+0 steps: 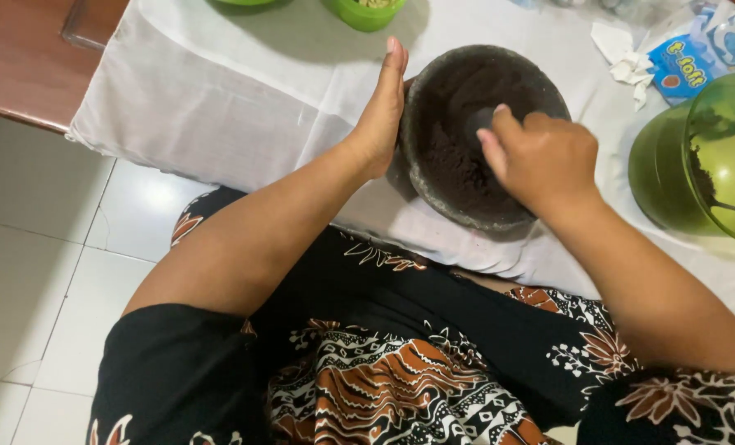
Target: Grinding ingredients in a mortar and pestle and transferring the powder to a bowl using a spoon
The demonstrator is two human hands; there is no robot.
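A dark stone mortar (474, 136) sits right of centre in the frame, close to the near edge of the cloth-covered surface (219, 91). The left hand (380, 115) lies flat against its left rim, fingers pressed together and straight. The right hand (540, 156) has its fingers curled tight around a pestle (480, 120) inside the bowl; a green bowl (701, 165) stands near at the right edge, with bare cloth to the left.

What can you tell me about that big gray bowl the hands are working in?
The stone mortar is round, dark gray and rough, with a thick rim. It sits tilted toward the person at the edge of the white cloth on the table. Dark brown ground paste coats its inside. The left hand presses flat against its outer side, and the right hand grips a pestle inside it.
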